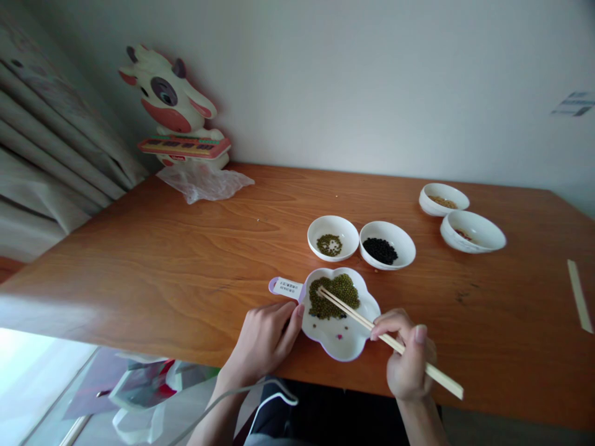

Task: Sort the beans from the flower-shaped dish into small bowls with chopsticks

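White, with a lilac edge, the flower-shaped dish (346, 348) sits near the front edge of the wooden bench (232, 248), and in it we see a spread of green beans (341, 291) toward the far left, a few dark bits along their near side and a pink mark on the bare floor of the dish. Its handle (287, 288) points left and carries a printed label. The right hand (411, 359) grips a pair of pale chopsticks (353, 314), slanted so that their tips meet the green beans. The left hand (267, 337) lies at the dish's left side, thumb against the rim, fingers curled; we cannot tell whether they close on it. Just beyond the dish we find two white bowls side by side: the left bowl (346, 229) holds a small ring of green beans, the right bowl (404, 241) a heap of black beans (380, 251). Farther right stand two more, the rear bowl (458, 195) with tan contents, the front bowl (486, 232) with a little reddish matter. At the back left we have a cow-shaped toy keyboard (171, 105) and a crumpled clear bag (207, 183).
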Motion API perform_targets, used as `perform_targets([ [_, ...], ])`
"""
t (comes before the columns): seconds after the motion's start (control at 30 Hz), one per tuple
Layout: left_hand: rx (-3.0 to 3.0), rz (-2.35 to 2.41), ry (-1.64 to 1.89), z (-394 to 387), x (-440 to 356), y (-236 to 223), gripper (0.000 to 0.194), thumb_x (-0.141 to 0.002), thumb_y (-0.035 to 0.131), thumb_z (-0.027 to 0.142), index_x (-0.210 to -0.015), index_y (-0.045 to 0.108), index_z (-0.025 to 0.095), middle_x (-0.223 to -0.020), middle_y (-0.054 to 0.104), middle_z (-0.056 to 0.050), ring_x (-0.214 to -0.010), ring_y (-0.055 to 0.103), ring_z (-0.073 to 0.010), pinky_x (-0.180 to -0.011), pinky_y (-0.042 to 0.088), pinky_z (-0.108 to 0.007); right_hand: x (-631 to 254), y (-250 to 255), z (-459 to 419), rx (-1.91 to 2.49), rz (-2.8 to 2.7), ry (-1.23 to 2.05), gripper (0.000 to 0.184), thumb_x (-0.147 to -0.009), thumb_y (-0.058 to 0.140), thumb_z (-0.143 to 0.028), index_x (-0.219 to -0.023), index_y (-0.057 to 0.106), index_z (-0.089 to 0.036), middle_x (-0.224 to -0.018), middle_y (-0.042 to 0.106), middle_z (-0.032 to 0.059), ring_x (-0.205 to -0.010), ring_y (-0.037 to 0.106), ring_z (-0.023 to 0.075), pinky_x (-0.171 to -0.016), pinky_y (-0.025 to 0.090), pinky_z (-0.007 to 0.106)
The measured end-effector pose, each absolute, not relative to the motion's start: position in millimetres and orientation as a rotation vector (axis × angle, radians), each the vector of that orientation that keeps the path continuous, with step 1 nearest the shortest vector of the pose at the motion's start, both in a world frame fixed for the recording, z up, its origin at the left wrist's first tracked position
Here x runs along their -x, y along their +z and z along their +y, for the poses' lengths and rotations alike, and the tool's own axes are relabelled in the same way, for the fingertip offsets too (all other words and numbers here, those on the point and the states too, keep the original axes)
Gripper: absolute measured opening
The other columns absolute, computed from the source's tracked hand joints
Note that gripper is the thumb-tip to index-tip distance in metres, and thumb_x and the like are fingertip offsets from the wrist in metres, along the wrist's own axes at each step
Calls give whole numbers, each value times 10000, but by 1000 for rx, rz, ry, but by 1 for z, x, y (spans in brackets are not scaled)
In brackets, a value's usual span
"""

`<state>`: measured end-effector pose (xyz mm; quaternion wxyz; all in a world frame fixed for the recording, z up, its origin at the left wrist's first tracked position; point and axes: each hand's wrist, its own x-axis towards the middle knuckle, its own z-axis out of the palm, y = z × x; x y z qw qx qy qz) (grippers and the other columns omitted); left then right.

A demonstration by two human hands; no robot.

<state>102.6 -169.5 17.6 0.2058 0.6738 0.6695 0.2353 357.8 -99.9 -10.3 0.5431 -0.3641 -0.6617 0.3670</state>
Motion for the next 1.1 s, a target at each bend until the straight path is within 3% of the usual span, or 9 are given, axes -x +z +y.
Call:
perform_targets([
  [0.4, -1897, 1853, 620, -169, -101, 17, 388, -1110, 358, 358, -762, 443, 209, -737, 632, -6, -635, 563, -135, -641, 330, -280, -358, -4, -104, 854, -1590, 885, 690, -1076, 175, -586, -727, 658, -239, -682, 601, 44, -710, 563, 228, -658, 425, 380],
  [0.9, -1893, 1848, 629, -169, -101, 17, 388, -1113, 348, 368, -771, 440, 210, -744, 628, 0, -646, 564, -137, -647, 319, -282, -359, -11, -103, 799, -1571, 820, 640, -1115, 223, -398, -748, 710, -203, -684, 648, 51, -709, 629, 208, -643, 462, 372],
  [1.1, -1875, 1862, 625, -169, -102, 16, 396, -1115, 345, 379, -764, 417, 211, -727, 601, 6, -626, 513, -131, -647, 314, -281, -357, -7, -101, 762, -1534, 803, 653, -1112, 232, -398, -719, 712, -196, -640, 654, 52, -661, 634, 207, -631, 466, 380],
])
